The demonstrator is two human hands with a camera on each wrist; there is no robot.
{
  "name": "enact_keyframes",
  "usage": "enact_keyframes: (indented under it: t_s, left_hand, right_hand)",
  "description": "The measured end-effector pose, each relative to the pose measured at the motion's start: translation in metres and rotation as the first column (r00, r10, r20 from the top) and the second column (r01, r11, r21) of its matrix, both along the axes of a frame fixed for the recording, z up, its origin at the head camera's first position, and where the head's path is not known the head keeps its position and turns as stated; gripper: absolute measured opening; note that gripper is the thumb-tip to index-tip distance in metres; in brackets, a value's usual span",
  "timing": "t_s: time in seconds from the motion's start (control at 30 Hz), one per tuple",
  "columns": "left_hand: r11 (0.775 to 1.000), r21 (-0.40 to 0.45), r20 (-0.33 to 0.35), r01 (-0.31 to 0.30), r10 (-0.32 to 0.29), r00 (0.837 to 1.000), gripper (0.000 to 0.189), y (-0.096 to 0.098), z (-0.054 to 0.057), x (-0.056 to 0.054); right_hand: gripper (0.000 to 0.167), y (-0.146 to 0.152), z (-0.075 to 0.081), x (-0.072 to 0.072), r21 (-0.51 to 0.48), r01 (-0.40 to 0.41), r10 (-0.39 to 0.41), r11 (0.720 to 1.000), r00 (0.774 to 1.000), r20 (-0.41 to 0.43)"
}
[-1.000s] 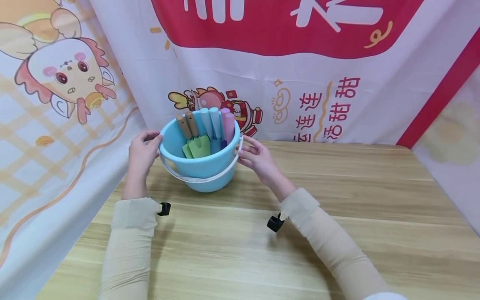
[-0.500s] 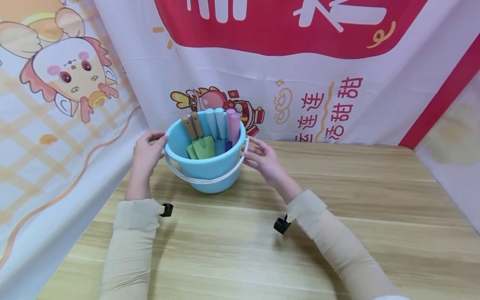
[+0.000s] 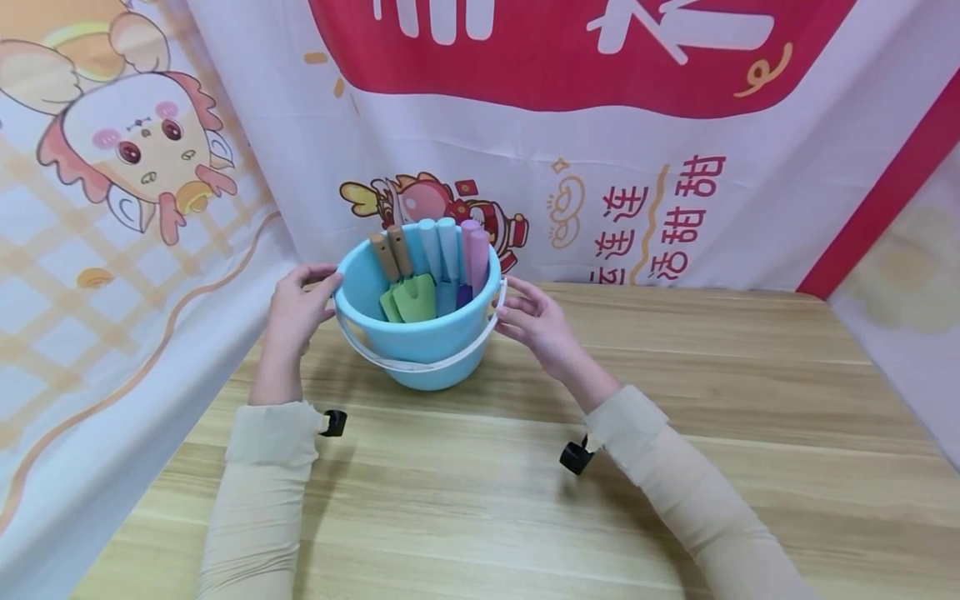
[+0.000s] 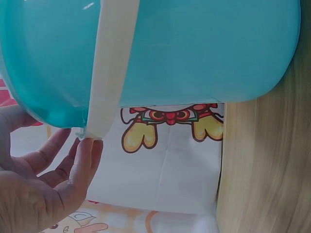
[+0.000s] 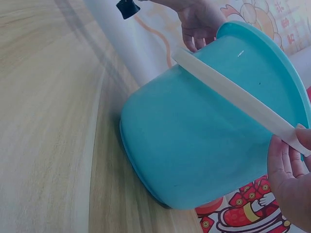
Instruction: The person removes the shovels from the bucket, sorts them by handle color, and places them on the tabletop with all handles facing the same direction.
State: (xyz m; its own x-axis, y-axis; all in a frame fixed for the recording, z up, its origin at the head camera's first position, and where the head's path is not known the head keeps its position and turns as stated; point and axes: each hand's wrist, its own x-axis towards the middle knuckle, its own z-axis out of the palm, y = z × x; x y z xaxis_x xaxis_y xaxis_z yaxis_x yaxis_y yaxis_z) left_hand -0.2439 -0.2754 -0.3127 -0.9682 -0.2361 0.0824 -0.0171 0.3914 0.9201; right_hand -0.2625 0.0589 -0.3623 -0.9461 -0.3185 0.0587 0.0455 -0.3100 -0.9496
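Observation:
A light blue bucket (image 3: 420,346) stands on the table near the backdrop, its white handle (image 3: 408,367) hanging down in front. My left hand (image 3: 294,308) holds the left side, thumb at the rim and fingers at the handle's end. On the opposite side, my right hand (image 3: 540,329) pinches the bucket where the handle joins it. Inside lean small garden tools, handles up: green-bladed trowels (image 3: 416,298) with brown grips, tools with light blue handles (image 3: 448,250), and ones with pink-purple handles (image 3: 478,258). Their lower ends are partly hidden by the bucket's front wall.
The wood-grain table (image 3: 480,500) stretches in front and to the right. A printed white and red cloth (image 3: 585,142) hangs close behind the bucket, and another patterned cloth (image 3: 135,275) lines the left side. Black wrist cameras (image 3: 576,457) hang from both cuffs.
The bucket has shifted slightly to the right on the table, with both hands moving along with it. Their hold looks the same, and the tools stay inside.

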Motion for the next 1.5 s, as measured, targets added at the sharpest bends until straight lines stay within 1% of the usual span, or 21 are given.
enact_keyframes:
  t_s: [0.13, 0.37, 0.53, 0.8, 1.03, 1.2, 1.5]
  left_hand:
    - [1.000, 0.013, 0.008, 0.008, -0.008, 1.000, 0.054, 0.002, 0.001, 0.001]
    - [0.999, 0.023, 0.002, 0.040, -0.040, 0.999, 0.054, 0.008, 0.002, 0.002]
    - [0.998, 0.031, 0.000, 0.058, -0.058, 0.998, 0.053, 0.011, 0.002, 0.004]
    - [0.997, 0.035, -0.007, 0.069, -0.069, 0.998, 0.053, 0.017, 0.002, 0.007]
    - [0.997, 0.026, -0.003, 0.071, -0.071, 0.997, 0.052, 0.021, 0.001, 0.007]
    - [0.996, 0.032, -0.003, 0.082, -0.082, 0.997, 0.053, 0.024, 0.002, 0.009]
    - [0.993, 0.038, -0.004, 0.113, -0.113, 0.994, 0.054, 0.030, 0.003, 0.009]
  right_hand:
    - [0.059, 0.003, 0.001, 0.002, -0.002, -0.003, 0.003, 1.000, 1.000, -0.014]
    - [0.058, 0.010, 0.002, 0.004, 0.003, 0.014, -0.014, 1.000, 1.000, 0.002]
    - [0.060, 0.014, 0.003, 0.006, 0.012, 0.009, -0.009, 1.000, 1.000, 0.000]
    - [0.061, 0.022, 0.004, 0.008, 0.008, 0.006, -0.006, 1.000, 1.000, 0.002]
    - [0.060, 0.029, 0.003, 0.010, 0.024, 0.002, -0.002, 1.000, 1.000, 0.000]
    - [0.061, 0.033, 0.003, 0.012, 0.027, -0.009, 0.009, 1.000, 1.000, -0.005]
    - [0.061, 0.040, 0.003, 0.015, 0.043, 0.000, 0.001, 0.999, 1.000, -0.013]
